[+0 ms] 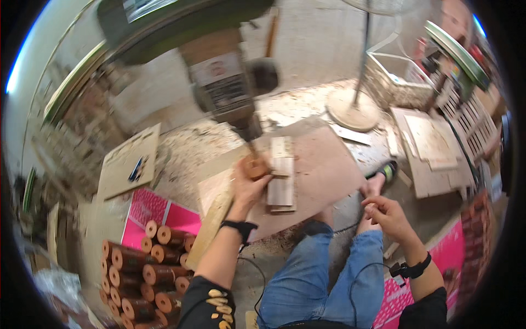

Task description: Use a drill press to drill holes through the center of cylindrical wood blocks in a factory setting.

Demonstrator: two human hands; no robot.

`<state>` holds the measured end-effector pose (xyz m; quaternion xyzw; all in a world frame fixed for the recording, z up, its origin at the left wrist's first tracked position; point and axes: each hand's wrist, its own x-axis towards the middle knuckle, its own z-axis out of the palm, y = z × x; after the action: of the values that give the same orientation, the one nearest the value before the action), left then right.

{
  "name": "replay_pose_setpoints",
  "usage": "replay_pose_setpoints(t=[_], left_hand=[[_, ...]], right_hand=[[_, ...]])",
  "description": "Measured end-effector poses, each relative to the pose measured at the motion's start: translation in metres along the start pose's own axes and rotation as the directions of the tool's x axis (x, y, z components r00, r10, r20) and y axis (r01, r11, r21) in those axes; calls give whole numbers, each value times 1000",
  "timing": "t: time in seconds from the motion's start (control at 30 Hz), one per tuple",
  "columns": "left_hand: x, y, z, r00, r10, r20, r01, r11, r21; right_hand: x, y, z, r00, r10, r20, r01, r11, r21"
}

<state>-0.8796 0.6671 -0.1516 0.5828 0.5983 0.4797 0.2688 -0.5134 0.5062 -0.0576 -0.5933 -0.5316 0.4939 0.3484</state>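
Observation:
My left hand [247, 185] grips a short brown wooden cylinder [256, 168], end up, on the board-topped work table [323, 164]. Directly above it is the drill press head [223, 88], its bit reaching down to the cylinder's top; blur hides whether it is inside the wood. Pale wooden strips [281, 183] form a block against the cylinder's right side, close to my thumb. Away from the table, my right hand [386, 216] hovers above my right leg with curled fingers and the thumb pressed to them. Whatever it may hold cannot be made out.
Several drilled brown cylinders [139, 274] are stacked on pink sheeting at the left. More brown pieces [475, 236] line the far right. A fan stand [353, 112] and a white crate [402, 77] stand behind. Cables hang from both wristbands. Sawdust covers the back.

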Motion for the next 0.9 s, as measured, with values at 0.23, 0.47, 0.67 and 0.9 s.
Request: replay_pose_setpoints(t=[0.23, 0.47, 0.67, 0.9], left_hand=[[-158, 130, -50, 932, -39, 359, 98, 984, -147], [-232, 202, -2, 579, -170, 797, 337, 940, -44], [-212, 163, -6, 583, -322, 746, 222, 946, 235], [-211, 70, -108, 814, -366, 450, 140, 877, 459]], right_hand=[[-47, 36, 77, 876, -403, 263, 463, 856, -229], [-113, 41, 47, 906, -422, -23, 396, 867, -301], [-209, 185, -109, 476, -61, -877, -294, 929, -224], [-321, 371, -153, -392, 322, -862, -668, 544, 508]])
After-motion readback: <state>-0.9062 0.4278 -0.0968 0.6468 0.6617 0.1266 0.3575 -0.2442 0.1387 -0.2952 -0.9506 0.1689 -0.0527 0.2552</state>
